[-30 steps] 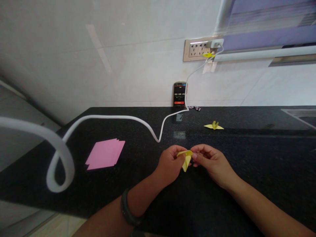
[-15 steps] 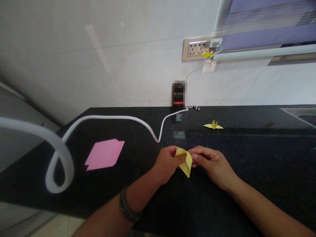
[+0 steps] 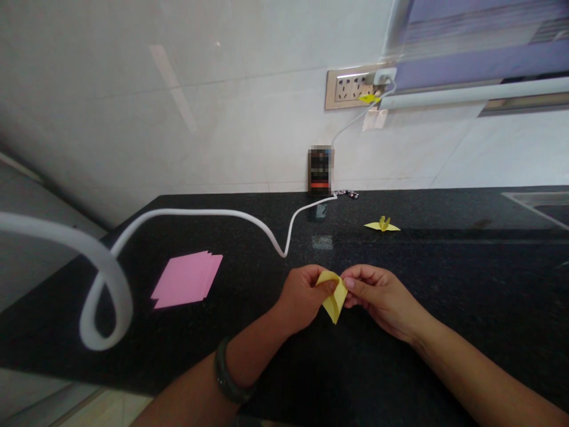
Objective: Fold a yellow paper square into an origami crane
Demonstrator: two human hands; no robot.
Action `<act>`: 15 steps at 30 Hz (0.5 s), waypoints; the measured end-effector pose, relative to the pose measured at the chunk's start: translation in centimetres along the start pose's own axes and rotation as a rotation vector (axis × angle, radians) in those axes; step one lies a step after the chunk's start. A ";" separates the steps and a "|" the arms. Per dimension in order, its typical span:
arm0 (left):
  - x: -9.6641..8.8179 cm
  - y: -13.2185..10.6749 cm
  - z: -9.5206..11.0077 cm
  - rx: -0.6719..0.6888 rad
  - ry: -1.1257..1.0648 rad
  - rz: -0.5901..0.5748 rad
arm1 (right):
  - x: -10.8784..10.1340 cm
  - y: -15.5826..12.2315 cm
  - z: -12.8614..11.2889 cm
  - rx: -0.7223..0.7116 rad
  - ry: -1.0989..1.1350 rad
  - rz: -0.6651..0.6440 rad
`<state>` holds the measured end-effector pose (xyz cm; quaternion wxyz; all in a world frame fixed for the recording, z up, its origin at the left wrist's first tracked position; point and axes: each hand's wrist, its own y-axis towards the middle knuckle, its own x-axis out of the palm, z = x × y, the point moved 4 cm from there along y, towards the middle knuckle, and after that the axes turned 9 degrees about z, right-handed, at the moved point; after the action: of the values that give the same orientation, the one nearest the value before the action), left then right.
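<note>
Both of my hands pinch a small folded yellow paper (image 3: 335, 296) just above the black countertop (image 3: 444, 279). My left hand (image 3: 302, 296) grips its upper left edge with closed fingers. My right hand (image 3: 382, 299) pinches the upper right corner. The paper's pointed end hangs downward between them. A dark band sits on my left wrist.
A stack of pink paper squares (image 3: 187, 279) lies to the left. A finished yellow folded figure (image 3: 382, 225) rests farther back on the right. A phone (image 3: 320, 172) leans on the wall, its white cable (image 3: 200, 213) looping across the counter. A sink edge (image 3: 537, 204) shows far right.
The yellow paper has been turned and spread wider between my fingers, then drawn slightly narrower. Both hands stayed in nearly the same place.
</note>
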<state>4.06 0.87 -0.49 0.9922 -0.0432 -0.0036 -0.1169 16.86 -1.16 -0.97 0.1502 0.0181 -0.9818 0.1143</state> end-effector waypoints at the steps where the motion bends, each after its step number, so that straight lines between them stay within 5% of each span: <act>1: 0.0 0.0 0.0 0.001 0.009 0.000 | 0.0 0.0 0.0 0.014 0.012 -0.003; 15: 0.2 -0.1 0.0 -0.001 0.095 -0.064 | -0.7 0.3 0.1 0.065 0.011 -0.064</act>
<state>4.19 0.72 -0.52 0.9870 -0.0379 0.0422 -0.1507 17.49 -0.91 -1.34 0.1588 0.0539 -0.9757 0.1414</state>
